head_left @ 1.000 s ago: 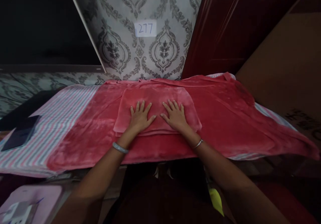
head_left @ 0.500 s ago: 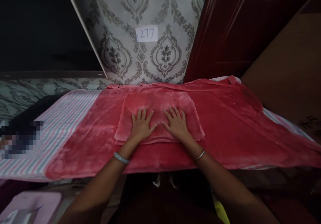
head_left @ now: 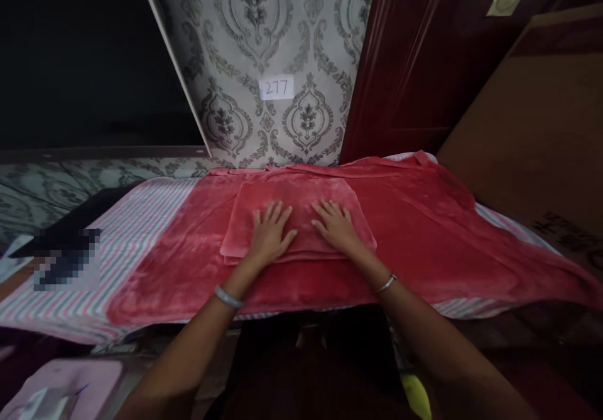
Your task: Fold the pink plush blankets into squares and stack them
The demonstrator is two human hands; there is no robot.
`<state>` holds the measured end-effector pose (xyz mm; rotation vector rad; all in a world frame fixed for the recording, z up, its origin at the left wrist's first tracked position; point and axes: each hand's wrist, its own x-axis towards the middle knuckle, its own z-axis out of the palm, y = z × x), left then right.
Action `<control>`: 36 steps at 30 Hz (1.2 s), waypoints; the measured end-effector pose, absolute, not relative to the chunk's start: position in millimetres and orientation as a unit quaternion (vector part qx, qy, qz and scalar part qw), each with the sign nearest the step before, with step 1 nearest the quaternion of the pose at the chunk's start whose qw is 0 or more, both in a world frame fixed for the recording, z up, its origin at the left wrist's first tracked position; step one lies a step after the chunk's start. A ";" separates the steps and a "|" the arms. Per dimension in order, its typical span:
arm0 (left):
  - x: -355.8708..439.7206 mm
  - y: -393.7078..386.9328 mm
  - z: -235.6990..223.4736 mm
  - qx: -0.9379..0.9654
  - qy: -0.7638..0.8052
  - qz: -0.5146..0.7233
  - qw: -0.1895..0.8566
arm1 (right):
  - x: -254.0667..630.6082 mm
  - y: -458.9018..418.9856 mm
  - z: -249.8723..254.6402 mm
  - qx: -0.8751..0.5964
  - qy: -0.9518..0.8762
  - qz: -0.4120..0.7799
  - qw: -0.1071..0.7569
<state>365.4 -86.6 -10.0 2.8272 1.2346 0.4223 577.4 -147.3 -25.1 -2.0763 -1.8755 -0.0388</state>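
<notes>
L. hand (head_left: 270,236) & R. hand (head_left: 338,230) are laid flat, splayed and apart, on folded cloth (head_left: 298,195). Red blanket (head_left: 424,238) is spread under folded cloth.

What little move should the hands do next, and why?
Maybe the left hand and right hand should slide gently outward, smoothing the folded red cloth: both lie on it with fingers spread, and its sides reach past them.
</notes>
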 end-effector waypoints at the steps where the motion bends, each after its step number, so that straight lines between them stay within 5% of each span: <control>1: 365.8 -95.4 -10.7 0.920 0.366 0.143 0.006 | 580.7 -152.9 -25.2 -0.733 -0.656 -0.028 0.177; 13: 374.9 -129.8 -51.7 0.950 0.294 0.108 0.010 | 588.9 -188.9 -70.6 -0.745 -0.636 -0.115 0.165; 24: 365.1 -125.6 -27.6 0.950 0.293 0.092 0.061 | 600.6 -186.1 -70.2 -0.738 -0.645 -0.098 0.170; 30: 319.7 -84.3 5.9 0.876 0.462 0.135 -0.025 | 624.0 -188.5 -53.5 -0.757 -0.613 -0.127 0.187; 36: 299.0 -73.3 -22.3 0.855 0.511 0.089 -0.021 | 620.3 -195.1 -73.2 -0.753 -0.627 -0.116 0.161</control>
